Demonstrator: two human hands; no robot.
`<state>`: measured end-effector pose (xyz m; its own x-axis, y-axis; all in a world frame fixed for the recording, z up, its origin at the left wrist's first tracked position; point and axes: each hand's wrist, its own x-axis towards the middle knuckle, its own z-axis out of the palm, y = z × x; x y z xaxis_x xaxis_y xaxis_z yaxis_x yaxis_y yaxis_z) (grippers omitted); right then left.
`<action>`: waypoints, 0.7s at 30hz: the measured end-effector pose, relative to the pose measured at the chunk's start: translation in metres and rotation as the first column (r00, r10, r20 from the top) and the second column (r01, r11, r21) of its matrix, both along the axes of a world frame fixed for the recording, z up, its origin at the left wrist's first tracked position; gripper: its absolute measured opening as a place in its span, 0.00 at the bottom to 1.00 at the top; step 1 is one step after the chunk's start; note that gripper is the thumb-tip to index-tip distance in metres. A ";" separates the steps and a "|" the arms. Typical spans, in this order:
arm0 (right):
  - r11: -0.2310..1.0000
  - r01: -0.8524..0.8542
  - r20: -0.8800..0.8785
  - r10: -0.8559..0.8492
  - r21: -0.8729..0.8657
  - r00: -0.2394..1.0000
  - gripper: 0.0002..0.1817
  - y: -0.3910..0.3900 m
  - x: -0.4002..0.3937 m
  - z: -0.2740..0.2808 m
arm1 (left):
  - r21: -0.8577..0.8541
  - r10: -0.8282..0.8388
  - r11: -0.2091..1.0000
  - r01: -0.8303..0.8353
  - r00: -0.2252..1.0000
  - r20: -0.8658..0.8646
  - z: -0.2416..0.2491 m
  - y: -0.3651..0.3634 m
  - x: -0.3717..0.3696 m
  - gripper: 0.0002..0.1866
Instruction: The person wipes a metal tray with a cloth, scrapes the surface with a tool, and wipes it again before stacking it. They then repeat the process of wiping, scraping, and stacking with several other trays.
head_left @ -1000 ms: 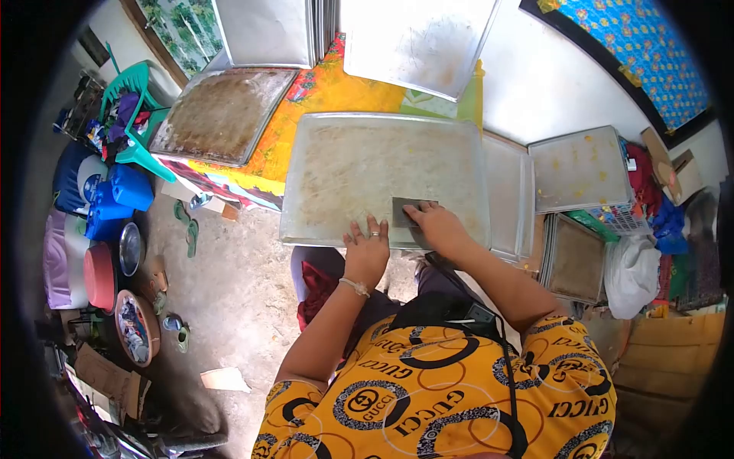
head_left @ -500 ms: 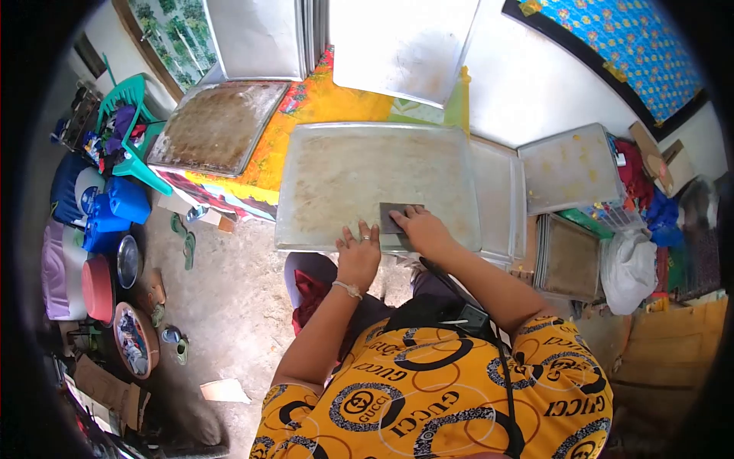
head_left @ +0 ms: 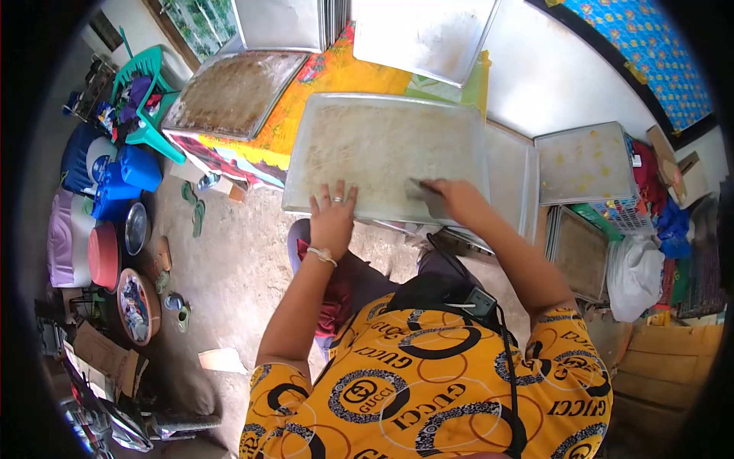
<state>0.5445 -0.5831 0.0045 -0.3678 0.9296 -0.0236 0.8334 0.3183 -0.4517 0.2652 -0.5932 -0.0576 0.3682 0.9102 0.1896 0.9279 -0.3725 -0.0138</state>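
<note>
A large metal baking tray (head_left: 382, 149) with a raised rim and brownish stains lies in front of me, its near edge over my lap. On its near left part rests my left hand (head_left: 332, 222), fingers spread and holding nothing. My right hand (head_left: 462, 200) grips a dark grey rectangular piece of what looks like sandpaper (head_left: 419, 186) at the near right of the tray. The sandpaper is tilted and slightly blurred, and my fingers partly hide it.
A heavily stained tray (head_left: 235, 92) lies on the yellow flowered tablecloth (head_left: 367, 76) at the left. Other trays (head_left: 279, 27) stand upright behind, and a yellow-spotted tray (head_left: 585, 164) leans at the right. A green chair (head_left: 149, 84) and blue jugs (head_left: 140, 168) stand left.
My right hand has lifted and tilted the sandpaper, which lay flat before, and sits farther right on the tray. My left hand has shifted left along the near edge. The camera view has shifted too.
</note>
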 end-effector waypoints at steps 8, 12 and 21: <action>0.999 -0.030 0.161 0.033 -0.026 0.986 0.24 -0.077 0.018 0.001 | -0.071 -0.017 0.997 0.007 0.988 -0.151 -0.006 0.006 0.002 0.26; 0.995 -0.033 0.180 0.050 -0.097 0.982 0.25 -0.073 0.035 0.001 | -0.109 -0.001 0.994 -0.016 0.987 -0.159 -0.005 0.003 0.016 0.27; 0.982 -0.184 0.277 0.190 -0.047 0.942 0.24 -0.057 -0.006 -0.013 | -0.132 0.002 0.991 -0.015 0.995 -0.098 -0.005 0.001 0.020 0.25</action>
<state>0.5389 -0.6400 -0.0087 -0.5109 0.8430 -0.1683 0.8534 0.4738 -0.2173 0.2849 -0.5920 -0.0624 0.3716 0.9279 0.0312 0.9276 -0.3696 -0.0554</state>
